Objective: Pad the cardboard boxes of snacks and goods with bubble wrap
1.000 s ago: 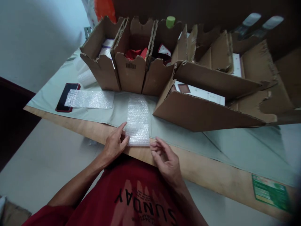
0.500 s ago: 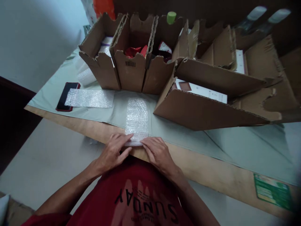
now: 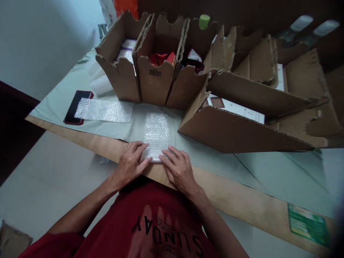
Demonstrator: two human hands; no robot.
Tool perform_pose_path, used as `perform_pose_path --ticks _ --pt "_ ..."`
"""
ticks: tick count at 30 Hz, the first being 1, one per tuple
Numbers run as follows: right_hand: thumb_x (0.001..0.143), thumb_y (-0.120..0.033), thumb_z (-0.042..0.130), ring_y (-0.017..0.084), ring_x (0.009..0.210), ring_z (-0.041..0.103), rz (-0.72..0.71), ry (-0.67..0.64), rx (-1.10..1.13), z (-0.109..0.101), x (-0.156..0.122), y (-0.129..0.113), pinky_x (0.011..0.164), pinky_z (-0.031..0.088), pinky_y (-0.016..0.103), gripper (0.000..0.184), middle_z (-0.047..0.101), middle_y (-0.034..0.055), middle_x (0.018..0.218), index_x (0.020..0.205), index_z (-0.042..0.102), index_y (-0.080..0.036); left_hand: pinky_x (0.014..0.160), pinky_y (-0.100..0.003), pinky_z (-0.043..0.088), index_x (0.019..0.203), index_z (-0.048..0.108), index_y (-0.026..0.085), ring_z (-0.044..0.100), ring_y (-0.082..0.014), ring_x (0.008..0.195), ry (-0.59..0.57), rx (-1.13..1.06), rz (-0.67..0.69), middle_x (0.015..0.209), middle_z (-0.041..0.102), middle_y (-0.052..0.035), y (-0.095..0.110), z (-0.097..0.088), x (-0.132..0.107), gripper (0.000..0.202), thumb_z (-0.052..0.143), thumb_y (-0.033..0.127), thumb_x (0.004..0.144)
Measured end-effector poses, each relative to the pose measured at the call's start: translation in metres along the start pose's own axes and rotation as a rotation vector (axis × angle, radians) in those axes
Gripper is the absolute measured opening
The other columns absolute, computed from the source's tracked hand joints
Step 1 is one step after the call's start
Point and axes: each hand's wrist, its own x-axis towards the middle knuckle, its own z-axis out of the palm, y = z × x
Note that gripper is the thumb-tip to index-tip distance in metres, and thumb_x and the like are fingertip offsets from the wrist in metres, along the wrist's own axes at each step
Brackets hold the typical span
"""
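Observation:
A strip of clear bubble wrap lies on the pale green cloth at the table's near edge, pointing away from me. Its near end is folded or rolled over under my fingers. My left hand presses on the left part of that end, fingers curled over it. Beside it, my right hand holds down the right part the same way. My fingertips almost meet in the middle. Both thumbs are hidden.
A second bubble wrap sheet lies to the left, partly over a red-cased phone. A row of open cardboard boxes with goods stands behind; a large flat box is at right. A green label is on the wooden edge.
My right hand came down onto the strip's near end and joined the left. Both hands then pushed forward, turning the end over, so the visible strip is shorter.

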Motion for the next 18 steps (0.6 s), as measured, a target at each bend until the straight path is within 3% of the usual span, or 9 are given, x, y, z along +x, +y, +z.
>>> perform_pose_path --ticks 2,6,9,12,15,18 --pt "0.099 -0.013 0.054 0.027 0.127 0.06 0.026 -0.015 0.098 -0.003 0.003 0.0 0.101 0.044 0.046 0.03 0.075 0.0084 0.124 0.122 0.07 -0.023 0.1 -0.048 0.051 0.135 0.058 0.02 0.062 -0.0298 0.116 -0.028 -0.071 0.085 0.124 0.067 -0.0144 0.003 -0.006 -0.007 0.042 0.064 0.027 0.094" --pt "0.102 -0.02 0.052 0.023 0.109 0.067 0.116 -0.06 0.278 -0.014 0.007 -0.001 0.096 0.049 0.043 0.028 0.077 0.0069 0.114 0.125 0.069 -0.023 0.091 -0.043 0.052 0.137 0.055 0.021 0.066 -0.0245 0.098 -0.051 -0.168 0.11 0.107 0.073 -0.0085 0.004 -0.007 -0.011 0.04 0.056 0.018 0.097" --pt "0.103 -0.025 0.051 0.027 0.118 0.064 0.175 0.016 0.171 -0.017 0.009 -0.001 0.098 0.048 0.046 0.032 0.072 0.0119 0.126 0.131 0.065 -0.021 0.087 -0.043 0.052 0.133 0.059 0.018 0.065 -0.0247 0.091 -0.025 -0.089 0.021 0.1 0.073 -0.0086 -0.002 0.002 0.002 0.035 0.055 0.022 0.098" --pt "0.1 -0.025 0.057 0.031 0.129 0.056 0.112 0.026 0.029 -0.013 0.01 0.0 0.103 0.044 0.049 0.035 0.065 0.0151 0.138 0.134 0.063 -0.021 0.089 -0.045 0.052 0.129 0.062 0.018 0.064 -0.0267 0.096 0.011 0.012 -0.023 0.105 0.071 -0.0109 -0.009 0.009 0.013 0.032 0.055 0.026 0.099" --pt "0.097 -0.02 0.06 0.032 0.133 0.054 0.031 -0.048 -0.004 -0.008 0.011 0.002 0.104 0.043 0.049 0.035 0.067 0.0147 0.136 0.131 0.065 -0.02 0.097 -0.048 0.05 0.133 0.06 0.019 0.062 -0.0291 0.109 0.034 -0.008 0.04 0.118 0.068 -0.0135 -0.009 0.007 0.011 0.037 0.06 0.03 0.097" --pt "0.099 -0.018 0.056 0.029 0.126 0.059 0.064 -0.058 0.1 -0.008 0.012 0.002 0.103 0.044 0.049 0.031 0.074 0.0101 0.123 0.127 0.067 -0.022 0.1 -0.049 0.049 0.139 0.055 0.021 0.061 -0.0292 0.113 -0.023 -0.08 0.115 0.119 0.068 -0.0123 -0.004 -0.003 -0.002 0.044 0.062 0.027 0.096"
